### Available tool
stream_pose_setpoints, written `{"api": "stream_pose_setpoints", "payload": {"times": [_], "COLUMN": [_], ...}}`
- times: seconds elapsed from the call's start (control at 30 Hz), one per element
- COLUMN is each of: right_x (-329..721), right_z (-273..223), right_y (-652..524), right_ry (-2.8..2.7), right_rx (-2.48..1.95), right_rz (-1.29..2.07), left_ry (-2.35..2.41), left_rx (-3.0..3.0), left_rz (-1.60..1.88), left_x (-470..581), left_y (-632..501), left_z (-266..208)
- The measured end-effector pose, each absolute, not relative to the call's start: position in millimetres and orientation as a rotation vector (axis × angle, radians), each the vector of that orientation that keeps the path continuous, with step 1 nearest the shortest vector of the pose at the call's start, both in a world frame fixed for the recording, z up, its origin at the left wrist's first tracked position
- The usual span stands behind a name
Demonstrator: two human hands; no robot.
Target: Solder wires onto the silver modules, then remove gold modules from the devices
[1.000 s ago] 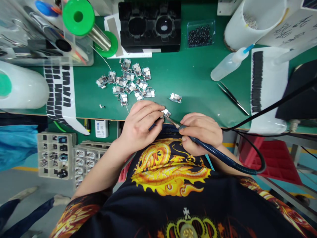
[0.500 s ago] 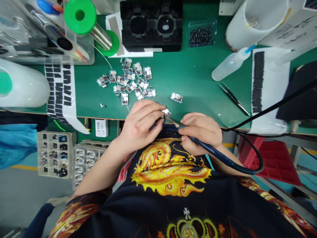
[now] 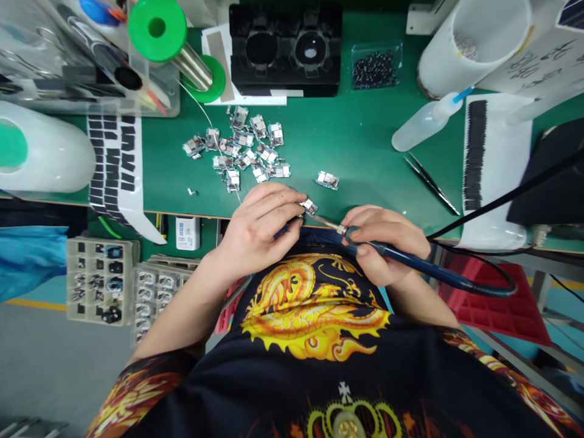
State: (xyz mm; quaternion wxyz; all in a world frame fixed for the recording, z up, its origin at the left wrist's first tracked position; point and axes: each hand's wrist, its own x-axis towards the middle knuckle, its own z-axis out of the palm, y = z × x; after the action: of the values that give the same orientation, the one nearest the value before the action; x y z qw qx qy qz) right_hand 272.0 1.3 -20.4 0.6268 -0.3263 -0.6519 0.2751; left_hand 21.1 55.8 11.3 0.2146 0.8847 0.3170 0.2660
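Observation:
A small circuit board (image 3: 309, 206) is pinched in the fingertips of my left hand (image 3: 262, 228) at the table's front edge. My right hand (image 3: 387, 240) is closed around a soldering iron (image 3: 371, 244) with a dark blue handle. The iron's metal tip points left and reaches close to the board; whether it touches I cannot tell. Another circuit board (image 3: 327, 179) lies alone just beyond my hands. Farther left is a cluster of similar boards (image 3: 246, 146). A thin strand of solder wire (image 3: 201, 109) runs from a green spool (image 3: 157, 27) down towards my left hand.
Tweezers (image 3: 431, 182) and a squeeze bottle (image 3: 424, 125) lie at the right. A clear tray of small black parts (image 3: 376, 66) stands at the back beside a black holder (image 3: 285, 52). The iron's black cable (image 3: 502, 194) crosses the right side. Compartment trays (image 3: 103, 280) sit below left.
My right hand has drawn back to the right with the soldering iron, pulling its tip slightly away from the board. My left hand keeps nearly the same place. The view has shifted slightly.

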Motion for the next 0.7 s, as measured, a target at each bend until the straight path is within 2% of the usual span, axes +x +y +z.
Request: {"api": "stream_pose_setpoints", "payload": {"times": [0.27, 0.7], "right_x": [264.1, 270.4], "right_z": [-28.4, -22.2], "right_y": [-1.3, -3.8], "right_ry": [-1.197, -1.216], "right_rx": [-0.802, -0.870], "right_rz": [0.691, 0.707], "left_ry": [0.925, 1.011], "left_rx": [2.421, 2.373], "left_rz": [0.823, 1.082], "left_x": [13.5, 3.5], "left_y": [53.6, 52.5], "left_z": [18.8, 25.7]}}
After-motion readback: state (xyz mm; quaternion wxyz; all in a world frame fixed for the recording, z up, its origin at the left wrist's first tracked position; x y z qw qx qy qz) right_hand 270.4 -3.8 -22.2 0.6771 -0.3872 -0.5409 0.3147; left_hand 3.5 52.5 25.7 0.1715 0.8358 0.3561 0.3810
